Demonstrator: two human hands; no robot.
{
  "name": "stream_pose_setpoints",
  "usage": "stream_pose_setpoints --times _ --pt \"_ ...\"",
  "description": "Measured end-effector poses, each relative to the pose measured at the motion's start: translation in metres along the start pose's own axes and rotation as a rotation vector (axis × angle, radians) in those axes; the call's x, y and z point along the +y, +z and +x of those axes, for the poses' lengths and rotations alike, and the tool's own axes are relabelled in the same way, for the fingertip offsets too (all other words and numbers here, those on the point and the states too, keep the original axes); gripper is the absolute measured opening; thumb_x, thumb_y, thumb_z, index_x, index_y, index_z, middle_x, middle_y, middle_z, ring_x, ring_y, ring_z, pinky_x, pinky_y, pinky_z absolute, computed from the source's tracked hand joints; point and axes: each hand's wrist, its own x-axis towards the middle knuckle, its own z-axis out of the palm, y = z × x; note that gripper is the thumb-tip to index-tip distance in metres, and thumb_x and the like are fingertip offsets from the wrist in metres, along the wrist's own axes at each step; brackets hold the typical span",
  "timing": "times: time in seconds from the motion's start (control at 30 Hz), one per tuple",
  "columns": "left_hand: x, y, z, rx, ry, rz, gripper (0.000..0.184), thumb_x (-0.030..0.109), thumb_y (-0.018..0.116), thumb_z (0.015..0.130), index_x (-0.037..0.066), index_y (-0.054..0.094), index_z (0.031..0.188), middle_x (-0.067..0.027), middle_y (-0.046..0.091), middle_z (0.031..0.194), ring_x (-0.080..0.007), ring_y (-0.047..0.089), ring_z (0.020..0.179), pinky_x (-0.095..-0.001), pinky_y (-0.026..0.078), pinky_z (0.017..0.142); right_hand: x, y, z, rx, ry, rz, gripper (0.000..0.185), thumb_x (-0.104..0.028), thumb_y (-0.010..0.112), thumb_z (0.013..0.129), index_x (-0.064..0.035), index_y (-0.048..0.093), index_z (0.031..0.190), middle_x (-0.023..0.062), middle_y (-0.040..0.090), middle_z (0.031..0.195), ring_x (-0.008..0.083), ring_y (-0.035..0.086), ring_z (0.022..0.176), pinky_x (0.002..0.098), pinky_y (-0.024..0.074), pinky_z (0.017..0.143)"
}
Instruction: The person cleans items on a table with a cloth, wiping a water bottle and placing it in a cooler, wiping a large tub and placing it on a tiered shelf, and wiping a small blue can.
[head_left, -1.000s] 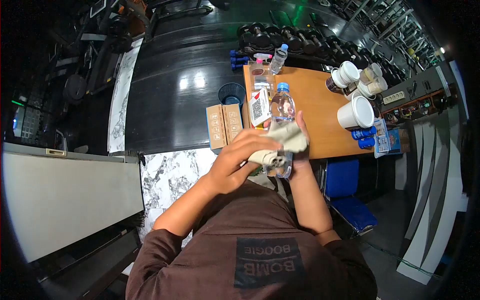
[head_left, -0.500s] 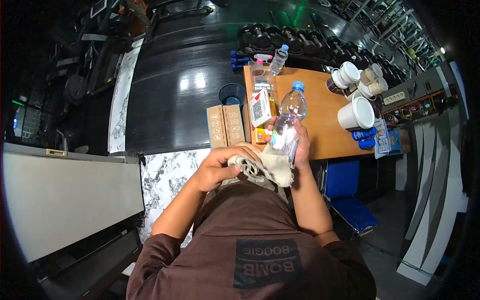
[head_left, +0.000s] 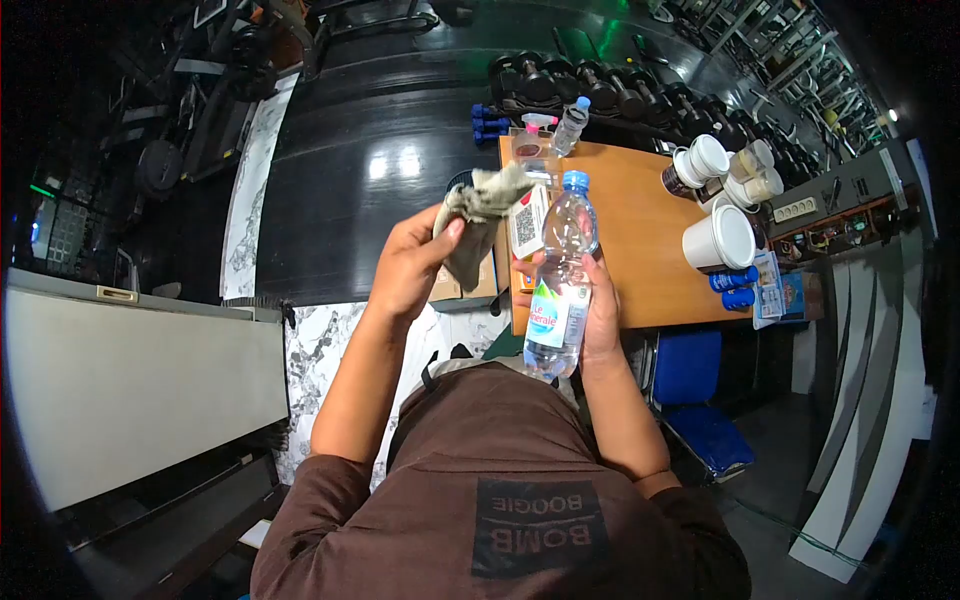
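Note:
A crumpled beige-grey cloth (head_left: 478, 215) is pinched between the thumb and fingers of my left hand (head_left: 408, 262). It is raised in front of me, apart from the bottle. My right hand (head_left: 598, 312) is wrapped round a clear plastic water bottle (head_left: 560, 300) with a blue cap and a "Le Minerale" label. The bottle stands nearly upright, its cap end leaning slightly away. Behind the cloth and bottle, a white box with a QR code (head_left: 526, 226) is partly hidden.
On the wooden table (head_left: 640, 190) are white tubs (head_left: 718, 240), a second water bottle (head_left: 571, 127), a spray bottle (head_left: 535, 140) and blue cans (head_left: 735, 288). A cardboard box (head_left: 465, 292) is by its left edge. A blue chair (head_left: 690, 370) stands at the right, dumbbells (head_left: 600, 88) behind.
My left hand has lifted the cloth up and away from the bottle, to its left. The bottle's lower part and label have come into view, still in my right hand.

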Motion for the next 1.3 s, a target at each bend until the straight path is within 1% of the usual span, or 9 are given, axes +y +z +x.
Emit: stream_pose_setpoints --times 0.13,0.2,0.3,0.63,0.77,0.87,0.97,1.17,1.3 --pt "-0.002 0.014 0.028 -0.075 0.167 0.093 0.035 0.012 0.061 0.104 -0.002 0.063 0.136 -0.0033 0.070 0.121 -0.0114 0.062 0.110 -0.0284 0.044 0.102 0.007 -0.004 -0.004 -0.087 0.159 0.132 0.059 -0.045 0.039 0.107 0.0074 0.059 0.125 0.0223 0.068 0.113 0.0364 0.072 0.099 0.0457 0.0650 0.073" --pt "-0.011 0.021 0.040 -0.104 0.254 0.302 0.039 0.005 0.066 0.097 0.000 0.063 0.136 -0.0096 0.069 0.127 -0.0194 0.058 0.124 -0.0336 0.043 0.108 0.010 0.007 -0.005 -0.009 0.240 0.241 0.061 -0.048 0.042 0.104 0.0067 0.061 0.123 0.0258 0.071 0.103 0.0383 0.073 0.075 0.0431 0.0634 0.069" --pt "-0.018 0.037 0.045 -0.181 0.452 0.612 0.041 -0.002 0.066 0.091 0.001 0.064 0.131 -0.0115 0.066 0.133 -0.0304 0.052 0.135 -0.0398 0.040 0.113 0.007 0.003 -0.009 -0.104 0.366 0.225 0.059 -0.049 0.045 0.102 0.0044 0.063 0.120 0.0243 0.072 0.099 0.0365 0.072 0.075 0.0450 0.0620 0.068" --pt "-0.030 0.046 0.019 -0.247 0.539 0.703 0.038 -0.003 0.064 0.089 0.001 0.065 0.126 -0.0120 0.064 0.130 -0.0325 0.052 0.131 -0.0436 0.039 0.113 0.015 -0.016 -0.017 -0.039 0.326 0.331 0.049 -0.044 0.044 0.103 -0.0067 0.060 0.130 0.0182 0.071 0.107 0.0326 0.072 0.086 0.0497 0.0591 0.065" --pt "-0.041 0.018 0.013 -0.153 0.078 -0.225 0.047 0.025 0.062 0.102 -0.009 0.057 0.135 -0.0171 0.069 0.124 -0.0237 0.068 0.113 -0.0402 0.048 0.105 0.014 -0.020 -0.011 -0.201 0.344 0.354 0.053 -0.046 0.046 0.103 -0.0028 0.057 0.131 0.0182 0.068 0.111 0.0329 0.071 0.091 0.0476 0.0612 0.071" --pt "-0.036 0.016 0.022 -0.073 0.115 -0.137 0.047 0.024 0.065 0.099 -0.009 0.059 0.133 -0.0193 0.067 0.129 -0.0267 0.062 0.125 -0.0421 0.045 0.110 0.011 -0.012 -0.010 -0.118 0.345 0.413 0.053 -0.047 0.047 0.103 -0.0001 0.060 0.125 0.0173 0.068 0.109 0.0312 0.069 0.090 0.0461 0.0600 0.073" --pt "-0.024 0.028 0.039 -0.162 0.452 0.588 0.045 0.008 0.065 0.089 0.002 0.065 0.133 -0.0104 0.064 0.142 -0.0302 0.043 0.147 -0.0448 0.032 0.122 0.016 -0.013 -0.009 -0.112 0.343 0.347 0.055 -0.048 0.047 0.103 0.0007 0.061 0.124 0.0175 0.069 0.107 0.0310 0.071 0.088 0.0461 0.0610 0.071" --pt "-0.032 0.055 0.007 -0.224 0.504 0.758 0.055 -0.008 0.061 0.081 0.004 0.063 0.135 -0.0105 0.062 0.143 -0.0358 0.041 0.149 -0.0488 0.030 0.123 0.019 -0.016 -0.010 -0.092 0.304 0.319 0.057 -0.051 0.045 0.103 -0.0012 0.062 0.125 0.0193 0.071 0.101 0.0333 0.073 0.079 0.0462 0.0627 0.066" --pt "-0.034 0.056 -0.007 -0.264 0.505 0.800 0.053 -0.007 0.061 0.081 0.004 0.064 0.133 -0.0109 0.064 0.140 -0.0363 0.043 0.147 -0.0491 0.031 0.123 0.041 -0.036 -0.006 0.074 0.170 0.411 0.063 -0.053 0.040 0.104 -0.0034 0.053 0.141 0.0139 0.065 0.127 0.0269 0.067 0.112 0.0423 0.0574 0.096"
